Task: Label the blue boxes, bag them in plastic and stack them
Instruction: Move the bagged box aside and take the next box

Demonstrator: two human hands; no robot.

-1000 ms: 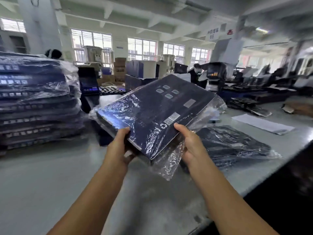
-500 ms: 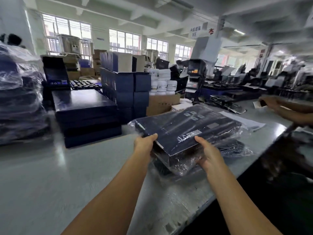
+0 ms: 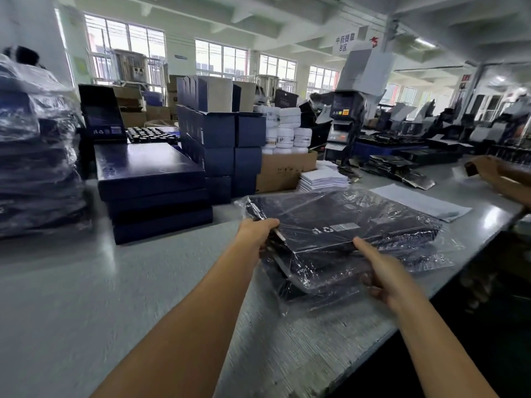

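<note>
The bagged box (image 3: 344, 225) sits lower than half a second ago and now lies on another bagged box (image 3: 313, 293) on the tabletop (image 3: 86, 282), near right. The left hand (image 3: 258, 234) grips its left corner. The right hand (image 3: 385, 271) pinches its near edge, fingers curled beneath.

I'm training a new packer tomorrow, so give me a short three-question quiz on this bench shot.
1. True or false: the blue box gripped by the left hand and right hand is already inside a plastic bag.
2. The stack of unbagged boxes left of it holds: A two, B three, C six.
3. Fill in: the carton under the white jars is made of ____.
Key: 1 true; 2 B; 3 cardboard.
</note>
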